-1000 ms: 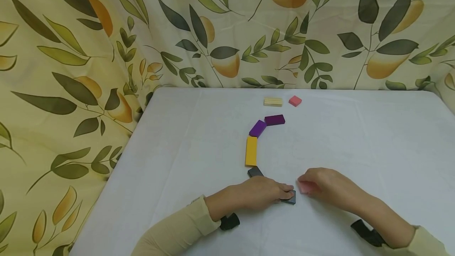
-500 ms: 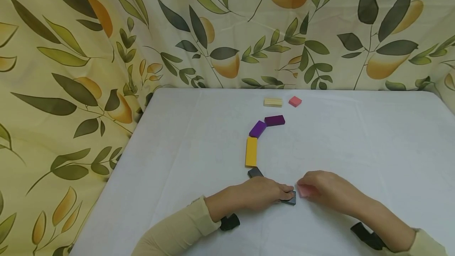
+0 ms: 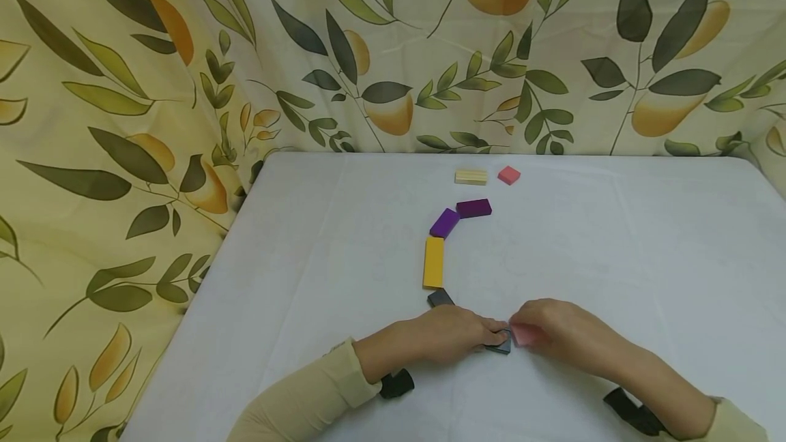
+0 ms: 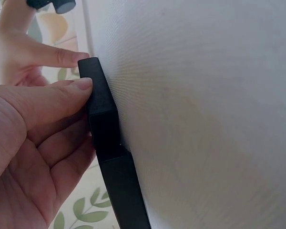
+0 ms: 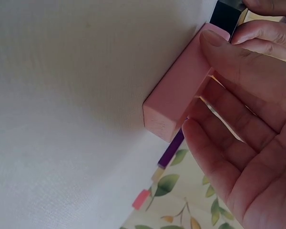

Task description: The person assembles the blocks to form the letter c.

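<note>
Presently, pink block [image 3: 525, 335]: is sitting at the right end of the near dark block [image 3: 501, 344], either touching it or just short of touching, the views leaving this unclear
Right hand [image 3: 568, 329]: is pinching the pink block, the thumb pressing one face and the fingers lying behind it
Left hand [image 3: 451, 334]: is gripping the near dark block between thumb and fingers, and is partly covering the far dark block [image 3: 441, 297] in the head view
Blocks up the curve: the far dark block is leading to the yellow block [image 3: 433, 262], then the violet block [image 3: 445, 223], then the plum block [image 3: 473, 208], all lying on the white surface [image 3: 614, 244]
Blocks beyond the curve: the cream block [image 3: 471, 177] and the coral block [image 3: 509, 175] are lying near each other, with neither hand touching them
Step in hand: the hands seem to be joining the pink block to the near dark block, extending the curve rightward
Next move: it is probably calling for steadying the near dark block, squaring the pink end against it, then loosening the right fingers without nudging the joint
</note>
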Available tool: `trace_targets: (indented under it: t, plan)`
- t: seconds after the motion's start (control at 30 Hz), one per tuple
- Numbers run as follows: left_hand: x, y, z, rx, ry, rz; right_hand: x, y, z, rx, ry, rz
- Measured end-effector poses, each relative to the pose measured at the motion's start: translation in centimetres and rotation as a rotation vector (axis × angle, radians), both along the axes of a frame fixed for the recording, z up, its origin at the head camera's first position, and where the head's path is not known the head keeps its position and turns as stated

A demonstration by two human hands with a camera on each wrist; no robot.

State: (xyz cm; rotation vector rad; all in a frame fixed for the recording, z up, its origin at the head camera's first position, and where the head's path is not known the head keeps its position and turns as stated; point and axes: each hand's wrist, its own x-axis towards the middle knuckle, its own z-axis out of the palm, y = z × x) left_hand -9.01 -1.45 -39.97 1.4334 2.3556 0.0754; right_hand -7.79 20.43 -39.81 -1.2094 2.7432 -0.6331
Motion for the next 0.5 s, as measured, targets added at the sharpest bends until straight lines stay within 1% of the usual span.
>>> trace_targets:
  t: [0.13, 0.27, 0.37, 0.5]
  plan:
    - [-0.01, -0.01, -0.05, 0.010, -0.005, 0.004, 0.26, -0.10, -0.11, -0.018, 0.021, 0.007]
    - [-0.01, -0.04, -0.07, 0.016, -0.001, 0.005, 0.37, -0.18, -0.12, -0.017, 0.020, 0.009]
    - [0.02, -0.04, 0.00, 0.012, 0.003, 0.004, 0.40, -0.22, -0.03, -0.009, 0.000, 0.007]
    - [0.05, -0.03, 0.11, 0.006, -0.003, 0.006, 0.46, -0.24, 0.03, -0.012, -0.004, 0.009]
